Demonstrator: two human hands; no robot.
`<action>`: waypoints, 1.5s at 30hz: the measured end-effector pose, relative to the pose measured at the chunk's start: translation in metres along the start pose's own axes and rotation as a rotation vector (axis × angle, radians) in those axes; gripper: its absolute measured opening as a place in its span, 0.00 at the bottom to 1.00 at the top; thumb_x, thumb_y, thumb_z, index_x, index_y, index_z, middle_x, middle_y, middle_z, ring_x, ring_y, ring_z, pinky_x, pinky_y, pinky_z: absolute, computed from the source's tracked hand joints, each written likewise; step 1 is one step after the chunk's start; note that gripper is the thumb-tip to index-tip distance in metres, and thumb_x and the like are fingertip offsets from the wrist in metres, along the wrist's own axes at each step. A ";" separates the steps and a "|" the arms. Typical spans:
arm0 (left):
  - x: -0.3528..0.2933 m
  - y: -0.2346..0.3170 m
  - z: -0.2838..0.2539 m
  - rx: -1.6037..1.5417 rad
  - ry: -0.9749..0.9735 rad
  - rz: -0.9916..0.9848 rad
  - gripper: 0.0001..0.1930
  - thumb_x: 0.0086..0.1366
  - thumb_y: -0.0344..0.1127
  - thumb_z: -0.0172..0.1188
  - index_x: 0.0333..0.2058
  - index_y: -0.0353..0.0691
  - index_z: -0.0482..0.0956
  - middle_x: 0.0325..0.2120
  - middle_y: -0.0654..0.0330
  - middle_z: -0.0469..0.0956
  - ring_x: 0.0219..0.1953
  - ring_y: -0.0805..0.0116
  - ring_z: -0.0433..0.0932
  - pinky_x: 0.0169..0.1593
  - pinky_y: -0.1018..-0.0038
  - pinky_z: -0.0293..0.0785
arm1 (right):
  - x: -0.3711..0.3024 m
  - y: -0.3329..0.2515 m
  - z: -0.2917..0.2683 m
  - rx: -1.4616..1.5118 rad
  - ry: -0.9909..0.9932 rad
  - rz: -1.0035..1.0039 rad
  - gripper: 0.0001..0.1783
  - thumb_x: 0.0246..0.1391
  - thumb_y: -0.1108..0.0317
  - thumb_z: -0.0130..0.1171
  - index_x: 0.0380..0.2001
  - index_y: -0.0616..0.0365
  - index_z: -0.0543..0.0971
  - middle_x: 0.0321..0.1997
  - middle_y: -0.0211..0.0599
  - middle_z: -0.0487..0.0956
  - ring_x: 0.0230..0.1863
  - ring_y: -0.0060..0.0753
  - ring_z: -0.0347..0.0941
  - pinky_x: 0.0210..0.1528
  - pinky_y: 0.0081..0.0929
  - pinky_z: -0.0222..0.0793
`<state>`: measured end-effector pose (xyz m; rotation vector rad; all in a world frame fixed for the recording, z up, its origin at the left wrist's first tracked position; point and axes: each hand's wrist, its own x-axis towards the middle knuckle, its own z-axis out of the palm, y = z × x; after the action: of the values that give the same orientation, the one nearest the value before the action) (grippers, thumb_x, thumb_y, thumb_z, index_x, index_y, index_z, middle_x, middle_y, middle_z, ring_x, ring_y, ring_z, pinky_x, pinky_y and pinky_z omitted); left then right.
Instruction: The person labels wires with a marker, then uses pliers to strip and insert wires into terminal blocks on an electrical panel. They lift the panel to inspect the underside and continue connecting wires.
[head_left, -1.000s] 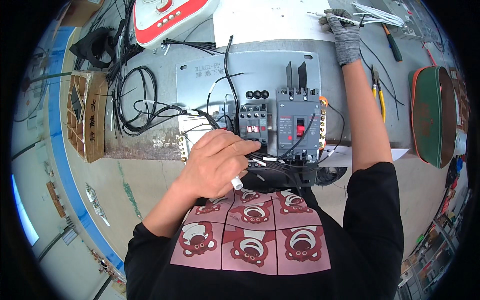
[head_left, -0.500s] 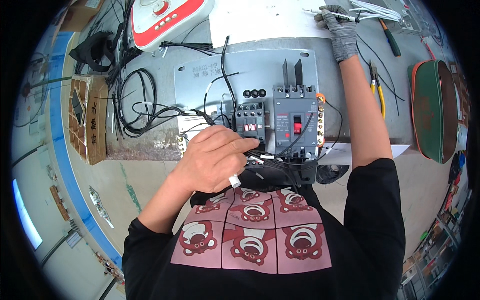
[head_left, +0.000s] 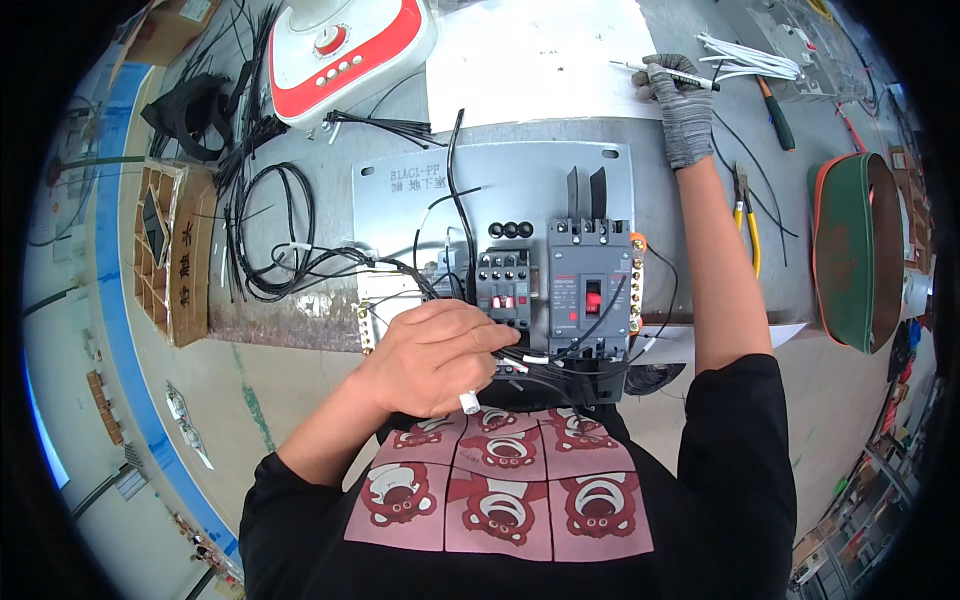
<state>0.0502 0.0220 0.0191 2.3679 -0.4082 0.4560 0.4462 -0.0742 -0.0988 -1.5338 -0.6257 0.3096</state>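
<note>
Currently, I have my left hand (head_left: 435, 360) curled around a white tube (head_left: 470, 402) that pokes out below, its index finger stretched to the lower end of the contactor (head_left: 503, 290); whether that fingertip pinches a wire, I can't tell. The contactor sits on the metal panel (head_left: 400, 215), left of the breaker (head_left: 590, 290), with black wires (head_left: 590, 372) running below both. Up at the right edge of the paper (head_left: 540, 60), my gloved right hand (head_left: 682, 110) pinches a pen (head_left: 695, 79).
</note>
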 end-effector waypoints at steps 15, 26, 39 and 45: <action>0.001 0.003 0.001 -0.002 0.024 -0.031 0.05 0.50 0.32 0.58 0.23 0.43 0.70 0.37 0.61 0.81 0.42 0.63 0.78 0.47 0.65 0.76 | -0.002 0.001 -0.006 0.011 -0.023 -0.048 0.09 0.59 0.68 0.57 0.39 0.62 0.77 0.29 0.39 0.81 0.26 0.21 0.75 0.33 0.18 0.72; -0.003 0.000 0.001 0.011 0.000 0.000 0.06 0.53 0.34 0.56 0.22 0.44 0.67 0.36 0.60 0.82 0.44 0.62 0.77 0.46 0.64 0.76 | -0.002 0.001 -0.006 0.034 -0.018 -0.021 0.09 0.59 0.68 0.57 0.40 0.60 0.78 0.29 0.37 0.81 0.27 0.19 0.74 0.34 0.17 0.71; 0.006 0.007 0.000 -0.007 0.054 -0.040 0.07 0.47 0.31 0.59 0.19 0.41 0.68 0.31 0.61 0.80 0.37 0.66 0.79 0.42 0.69 0.78 | -0.005 -0.001 -0.008 0.029 -0.018 -0.059 0.09 0.59 0.67 0.57 0.40 0.60 0.78 0.30 0.38 0.82 0.27 0.20 0.76 0.34 0.17 0.72; 0.006 0.004 0.002 -0.014 0.071 -0.031 0.07 0.46 0.30 0.59 0.19 0.42 0.68 0.30 0.61 0.80 0.36 0.65 0.80 0.42 0.70 0.79 | -0.004 0.002 -0.012 0.009 -0.036 -0.097 0.09 0.59 0.67 0.57 0.39 0.61 0.78 0.30 0.38 0.82 0.28 0.20 0.76 0.35 0.18 0.72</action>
<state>0.0547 0.0173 0.0228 2.3333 -0.3409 0.5196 0.4504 -0.0865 -0.1004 -1.4867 -0.7235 0.2666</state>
